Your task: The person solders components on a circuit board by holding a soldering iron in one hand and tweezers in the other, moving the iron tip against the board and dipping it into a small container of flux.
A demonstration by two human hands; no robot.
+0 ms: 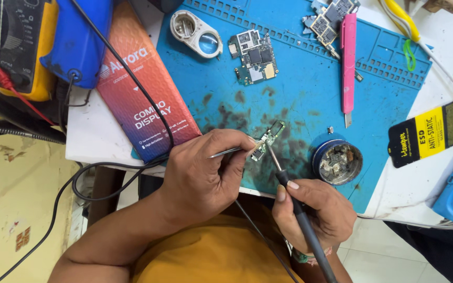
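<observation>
A small green circuit board (270, 137) lies on the stained blue work mat (300, 94). My left hand (205, 173) grips thin metal tweezers (226, 152) whose tips press the board's left edge. My right hand (315, 209) holds a black soldering iron (300, 209) like a pen, its metal tip touching the board from below. Both hands rest close together at the mat's near edge.
A round blue tin (337, 162) of tip cleaner sits right of the board. On the mat lie a larger circuit board (252, 56), a magnifier loupe (197, 34) and a pink knife (348, 63). A red box (142, 89), a yellow multimeter (17, 47) and cables are at left.
</observation>
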